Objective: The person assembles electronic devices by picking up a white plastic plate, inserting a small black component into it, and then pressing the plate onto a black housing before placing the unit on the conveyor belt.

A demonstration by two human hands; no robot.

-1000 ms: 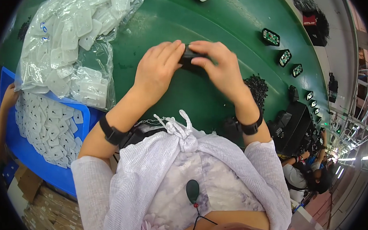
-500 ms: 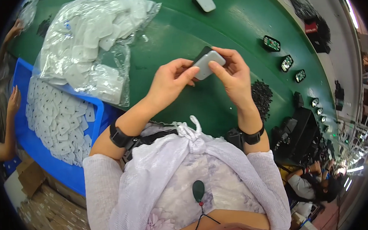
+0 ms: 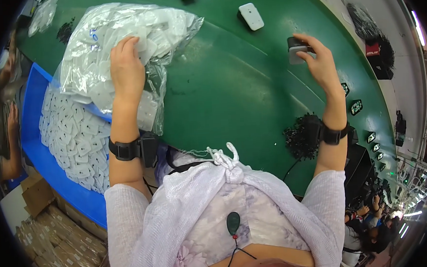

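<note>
Left hand (image 3: 127, 70) flat on plastic bag (image 3: 119, 36); right hand (image 3: 319, 61) grips grey-black part (image 3: 296, 50) over green belt (image 3: 231, 98).

The hands, which had been together on one small grey-and-black part in front of the body, moved apart. The left hand (image 3: 127, 70) went out to ten o'clock and landed on the clear bag of white pieces (image 3: 120, 46). The right hand (image 3: 319, 61) carried the part (image 3: 296, 50) out to two o'clock, over the green worktop (image 3: 230, 93).
</note>
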